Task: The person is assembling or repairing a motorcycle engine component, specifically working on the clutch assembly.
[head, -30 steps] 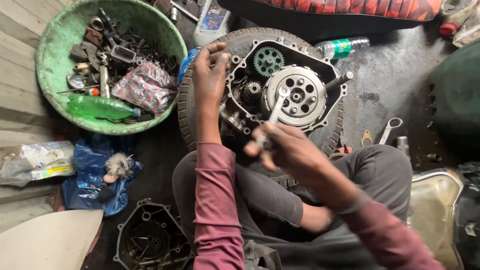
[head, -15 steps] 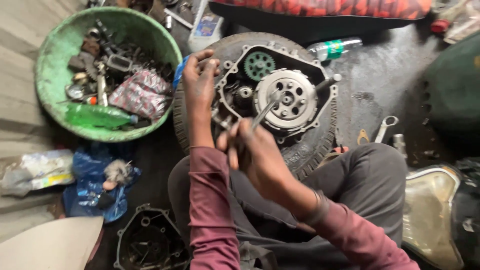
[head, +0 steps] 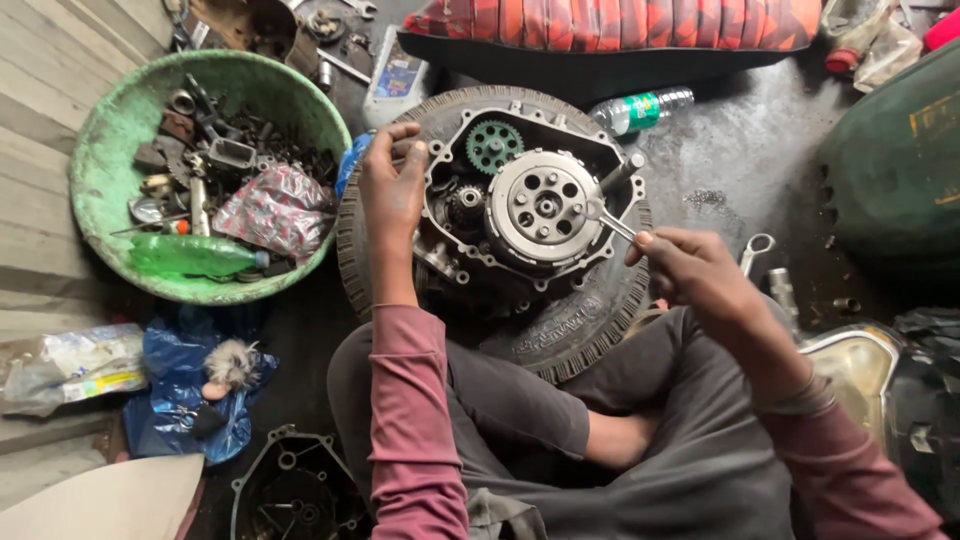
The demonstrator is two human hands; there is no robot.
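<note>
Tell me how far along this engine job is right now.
Done: the side cover is off and lies on the floor, exposing the clutch and gears. In hand: the right hand holds a spanner at the clutch's edge while the left hand steadies the engine case. Left: the clutch is still mounted.

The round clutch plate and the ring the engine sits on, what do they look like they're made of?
Clutch plate: bare metal, it seems, dull silver-grey with drilled holes. Ring beneath the engine: apparently a black rubber tyre, matte, with ribbed tread along its edge.
</note>
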